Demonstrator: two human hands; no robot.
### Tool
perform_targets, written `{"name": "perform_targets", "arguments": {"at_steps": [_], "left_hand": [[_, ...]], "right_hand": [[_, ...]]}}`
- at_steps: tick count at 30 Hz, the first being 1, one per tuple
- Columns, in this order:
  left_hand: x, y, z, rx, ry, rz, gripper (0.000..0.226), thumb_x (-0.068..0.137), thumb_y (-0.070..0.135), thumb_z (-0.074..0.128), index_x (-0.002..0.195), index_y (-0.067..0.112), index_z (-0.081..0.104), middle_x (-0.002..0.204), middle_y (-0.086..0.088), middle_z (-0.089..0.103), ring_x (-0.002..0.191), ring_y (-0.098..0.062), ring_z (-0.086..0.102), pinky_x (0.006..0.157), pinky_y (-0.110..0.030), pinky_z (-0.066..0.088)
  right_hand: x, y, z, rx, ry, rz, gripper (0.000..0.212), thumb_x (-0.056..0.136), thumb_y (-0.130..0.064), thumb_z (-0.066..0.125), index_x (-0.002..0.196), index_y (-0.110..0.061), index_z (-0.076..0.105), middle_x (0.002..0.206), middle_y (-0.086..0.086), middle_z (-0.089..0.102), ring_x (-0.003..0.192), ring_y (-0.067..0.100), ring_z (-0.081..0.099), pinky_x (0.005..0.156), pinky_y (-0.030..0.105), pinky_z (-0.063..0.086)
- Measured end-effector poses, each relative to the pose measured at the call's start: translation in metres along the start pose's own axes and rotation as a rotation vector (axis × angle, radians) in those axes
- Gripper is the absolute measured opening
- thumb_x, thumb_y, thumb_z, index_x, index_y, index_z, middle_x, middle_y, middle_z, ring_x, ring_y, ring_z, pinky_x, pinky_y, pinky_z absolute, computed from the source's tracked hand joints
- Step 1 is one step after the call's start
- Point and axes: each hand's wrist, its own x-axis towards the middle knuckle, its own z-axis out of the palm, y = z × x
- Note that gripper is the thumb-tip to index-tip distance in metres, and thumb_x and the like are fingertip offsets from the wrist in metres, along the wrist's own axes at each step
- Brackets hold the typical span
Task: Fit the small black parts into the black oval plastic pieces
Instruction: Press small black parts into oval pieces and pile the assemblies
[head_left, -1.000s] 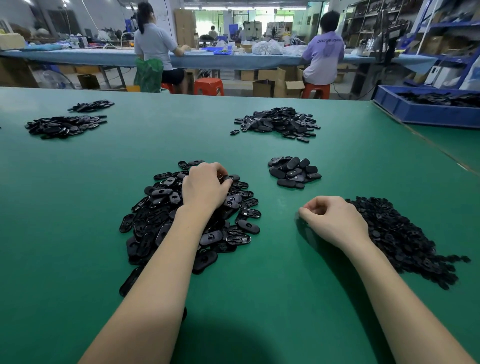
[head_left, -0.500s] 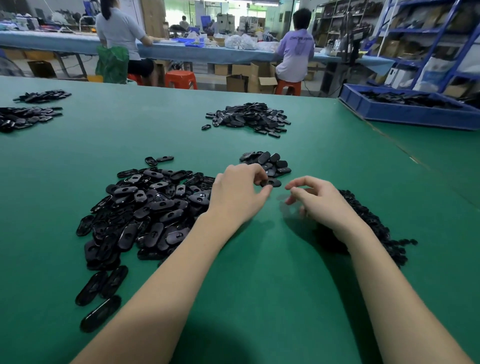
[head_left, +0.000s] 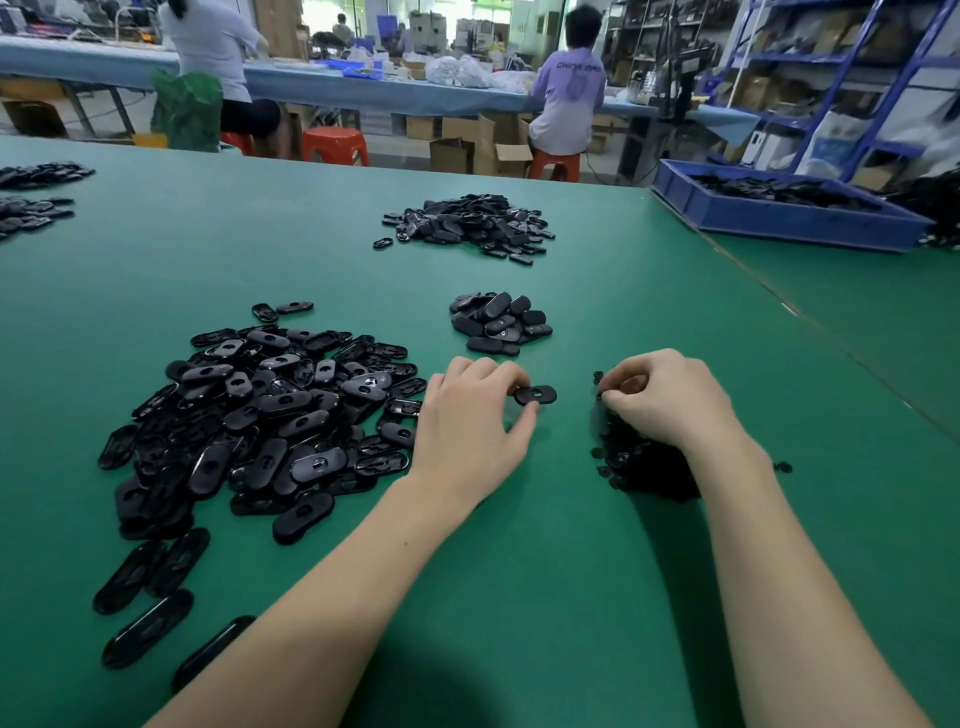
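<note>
My left hand (head_left: 470, 421) pinches one black oval piece (head_left: 536, 395) between thumb and fingers, just above the green table. A big loose heap of oval pieces (head_left: 270, 410) lies to its left. My right hand (head_left: 667, 397) is curled over the near end of a pile of small black parts (head_left: 639, 462), its fingertips bunched as if pinching one; the part itself is too small to make out. A small stack of oval pieces (head_left: 498, 325) sits just beyond both hands.
Another heap of oval pieces (head_left: 467, 223) lies farther back, and more piles (head_left: 31, 208) at the far left. A blue tray (head_left: 779, 213) of black parts stands at the right. Two people sit at a far bench with their backs turned.
My left hand has lifted one oval piece out of the big heap and carried it right. My right hand has closed its fingers over the small parts pile.
</note>
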Motion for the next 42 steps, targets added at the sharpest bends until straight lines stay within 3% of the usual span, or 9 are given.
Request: {"name": "perform_targets", "arguments": {"at_steps": [6,17,19,22,27,30,33,37,42], "left_hand": [[0.0,0.0,0.0,-0.02,0.003,0.002,0.016,0.092,0.036,0.064,0.103,0.024,0.066,0.099,0.011,0.067,0.099,-0.018,0.053,0.092,-0.037,0.041],[0.0,-0.002,-0.001,-0.145,-0.03,-0.042,0.017,0.091,0.033,0.066,0.108,0.028,0.064,0.091,0.014,0.068,0.099,-0.013,0.051,0.082,-0.034,0.046],[0.0,-0.003,-0.001,-0.171,-0.039,-0.063,0.017,0.091,0.033,0.066,0.108,0.031,0.063,0.089,0.015,0.068,0.101,-0.011,0.051,0.08,-0.033,0.045],[0.001,-0.005,0.0,-0.227,-0.04,-0.098,0.017,0.089,0.032,0.067,0.106,0.033,0.062,0.088,0.016,0.068,0.101,-0.008,0.051,0.081,-0.034,0.048],[0.003,-0.004,0.0,-0.276,-0.051,-0.12,0.017,0.088,0.036,0.066,0.103,0.039,0.058,0.091,0.017,0.069,0.094,-0.005,0.052,0.082,-0.032,0.047],[0.005,-0.003,-0.001,-0.304,-0.035,-0.106,0.018,0.087,0.036,0.069,0.101,0.04,0.059,0.089,0.018,0.07,0.081,-0.004,0.053,0.078,-0.032,0.047],[0.005,-0.004,-0.003,-0.378,-0.038,-0.121,0.017,0.087,0.031,0.072,0.099,0.036,0.062,0.086,0.018,0.073,0.066,0.0,0.05,0.072,-0.03,0.049],[0.007,0.0,-0.007,-0.559,-0.09,-0.18,0.015,0.087,0.022,0.073,0.096,0.031,0.065,0.084,0.016,0.076,0.051,0.011,0.051,0.057,-0.011,0.037],[0.011,0.0,-0.013,-0.65,-0.156,-0.272,0.013,0.088,0.024,0.074,0.098,0.029,0.067,0.084,0.013,0.077,0.081,0.003,0.069,0.067,-0.007,0.042]], "right_hand": [[-0.002,-0.004,0.006,-0.037,0.024,0.021,0.019,0.087,-0.027,0.066,0.096,-0.04,0.076,0.093,-0.017,0.068,0.101,0.016,0.062,0.075,0.027,0.043],[-0.007,-0.01,0.01,-0.058,0.089,-0.006,0.017,0.091,-0.024,0.061,0.095,-0.033,0.075,0.101,-0.008,0.074,0.102,0.023,0.064,0.079,0.031,0.049],[-0.005,-0.01,0.009,0.023,0.056,-0.023,0.014,0.092,-0.025,0.061,0.091,-0.033,0.073,0.098,-0.009,0.074,0.095,0.018,0.064,0.071,0.027,0.046],[-0.006,-0.014,0.007,0.404,-0.076,-0.052,0.012,0.092,-0.024,0.065,0.089,-0.031,0.074,0.09,-0.004,0.077,0.066,0.004,0.058,0.056,0.016,0.042],[-0.012,-0.022,0.004,0.664,-0.225,-0.091,0.015,0.091,-0.017,0.069,0.087,-0.027,0.079,0.072,-0.01,0.07,0.049,-0.002,0.046,0.05,0.012,0.036],[-0.014,-0.024,0.004,0.693,-0.282,-0.084,0.013,0.091,-0.016,0.069,0.086,-0.025,0.077,0.081,-0.002,0.068,0.059,0.009,0.044,0.047,0.011,0.034],[-0.014,-0.024,0.006,0.69,-0.3,-0.067,0.011,0.09,-0.018,0.071,0.084,-0.027,0.075,0.08,-0.005,0.071,0.065,0.014,0.043,0.048,0.013,0.035],[-0.011,-0.022,0.007,0.733,-0.317,-0.088,0.011,0.087,-0.021,0.072,0.09,-0.031,0.077,0.081,-0.003,0.065,0.054,0.011,0.039,0.058,0.021,0.037],[-0.008,-0.02,0.008,0.799,-0.313,-0.087,0.017,0.089,-0.014,0.068,0.09,-0.026,0.08,0.081,-0.004,0.07,0.044,0.009,0.039,0.048,0.016,0.036]]}}
